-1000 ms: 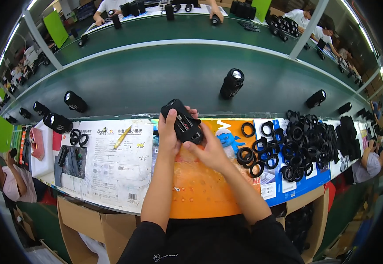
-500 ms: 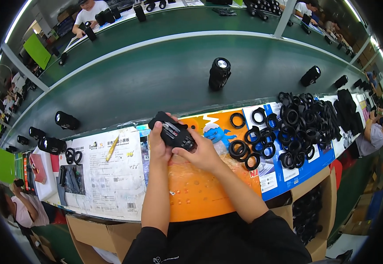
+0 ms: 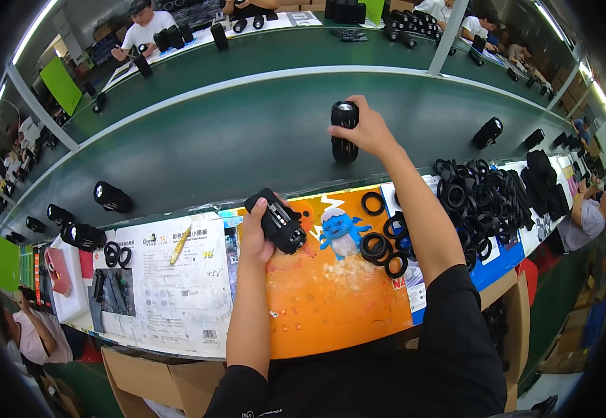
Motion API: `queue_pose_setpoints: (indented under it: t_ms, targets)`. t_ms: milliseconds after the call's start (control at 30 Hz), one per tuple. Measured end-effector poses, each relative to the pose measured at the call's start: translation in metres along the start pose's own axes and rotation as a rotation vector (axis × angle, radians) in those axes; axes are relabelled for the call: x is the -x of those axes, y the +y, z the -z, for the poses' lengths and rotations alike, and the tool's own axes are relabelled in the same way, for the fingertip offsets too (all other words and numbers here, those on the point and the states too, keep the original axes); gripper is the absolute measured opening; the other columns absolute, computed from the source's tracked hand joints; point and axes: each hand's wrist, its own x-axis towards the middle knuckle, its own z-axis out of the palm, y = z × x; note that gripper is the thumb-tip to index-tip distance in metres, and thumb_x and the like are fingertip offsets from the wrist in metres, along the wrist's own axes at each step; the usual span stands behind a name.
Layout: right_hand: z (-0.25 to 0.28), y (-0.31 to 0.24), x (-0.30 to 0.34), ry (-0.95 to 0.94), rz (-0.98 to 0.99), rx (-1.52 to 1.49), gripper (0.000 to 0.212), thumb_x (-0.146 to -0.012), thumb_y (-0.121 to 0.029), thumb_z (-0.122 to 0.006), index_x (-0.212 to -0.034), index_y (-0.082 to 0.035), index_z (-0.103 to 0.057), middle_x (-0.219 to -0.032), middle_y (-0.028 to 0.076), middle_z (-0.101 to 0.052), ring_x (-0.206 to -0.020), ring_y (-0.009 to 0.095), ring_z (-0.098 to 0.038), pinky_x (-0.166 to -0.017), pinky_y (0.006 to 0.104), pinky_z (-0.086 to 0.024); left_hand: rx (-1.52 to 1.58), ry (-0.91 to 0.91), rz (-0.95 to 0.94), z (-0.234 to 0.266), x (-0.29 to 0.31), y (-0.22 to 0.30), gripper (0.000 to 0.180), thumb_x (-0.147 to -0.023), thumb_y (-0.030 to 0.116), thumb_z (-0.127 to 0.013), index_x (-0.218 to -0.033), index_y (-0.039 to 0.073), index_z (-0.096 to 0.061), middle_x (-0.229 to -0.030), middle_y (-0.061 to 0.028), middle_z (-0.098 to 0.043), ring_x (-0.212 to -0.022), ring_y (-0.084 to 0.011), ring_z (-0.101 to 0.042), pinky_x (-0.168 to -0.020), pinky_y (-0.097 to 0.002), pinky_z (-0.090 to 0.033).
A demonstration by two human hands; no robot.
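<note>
My left hand (image 3: pixel 255 235) is closed around a black cylindrical speaker (image 3: pixel 285 224), held tilted above the orange sheet (image 3: pixel 337 313). A slot-like strip shows along the speaker's upper side. Farther out, my right hand (image 3: pixel 372 131) grips a second black cylindrical speaker (image 3: pixel 344 148) by its upper part. That one is upright at the dark green conveyor belt, with a silvery disc on top; I cannot tell whether it touches the belt. Several black rings (image 3: pixel 375 246) lie on the orange sheet beside my right forearm, which hides part of them.
Black rings are heaped (image 3: pixel 480 198) at the right. More black cylinders (image 3: pixel 113 197) stand or lean along the conveyor belt (image 3: pixel 247 146). A yellow pen (image 3: pixel 179 245) rests on the white board (image 3: pixel 156 313) at left. Cardboard boxes (image 3: pixel 139 376) sit below the bench edge; people work across the belt.
My right hand has let go of the speaker in my left hand and reached forward to take hold of the one at the belt. The left hand keeps its speaker, now turned somewhat.
</note>
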Motion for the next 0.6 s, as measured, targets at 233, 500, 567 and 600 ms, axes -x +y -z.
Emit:
queue_pose_setpoints:
  t_ms: [233,500,567,600]
  targets:
    - [0.003,-0.069,-0.007,-0.098,-0.172,0.047,0.119,-0.077,-0.083,-0.086,-0.143,0.011,-0.056,-0.121,0.033,-0.077,-0.113,0.043,-0.079,-0.102,0.0458,-0.061,-0.003,0.007,-0.001,-0.002,0.001,0.005,0.041,-0.105,0.04,-0.078,-0.125,0.006,-0.066,-0.109,-0.0116,-0.076,-0.096,-0.0247,-0.08,-0.085,-0.0408,-0.069]
    - [0.001,-0.077,-0.005,-0.09,-0.113,0.014,0.119,-0.076,-0.081,-0.087,-0.14,0.015,-0.058,-0.118,0.034,-0.077,-0.109,0.043,-0.08,-0.096,0.0443,-0.064,-0.056,0.008,0.004,0.001,-0.001,0.001,0.043,-0.105,0.042,-0.076,-0.127,0.007,-0.066,-0.112,-0.0132,-0.077,-0.1,-0.0278,-0.079,-0.088,-0.0442,-0.069]
    - [0.003,-0.078,-0.003,-0.11,-0.124,0.001,0.119,-0.076,-0.081,-0.088,-0.14,0.015,-0.058,-0.118,0.034,-0.077,-0.109,0.042,-0.08,-0.096,0.0446,-0.064,-0.059,0.004,-0.01,0.001,-0.001,0.001,0.044,-0.105,0.042,-0.076,-0.127,0.007,-0.066,-0.112,-0.0131,-0.077,-0.1,-0.0277,-0.079,-0.088,-0.0443,-0.069]
    - [0.003,-0.078,-0.002,-0.129,-0.139,-0.01,0.119,-0.075,-0.08,-0.088,-0.14,0.015,-0.058,-0.118,0.034,-0.077,-0.109,0.042,-0.08,-0.096,0.0448,-0.064,-0.056,0.011,-0.002,0.001,-0.001,0.001,0.044,-0.105,0.042,-0.077,-0.128,0.006,-0.066,-0.112,-0.0131,-0.077,-0.1,-0.0274,-0.079,-0.088,-0.044,-0.069]
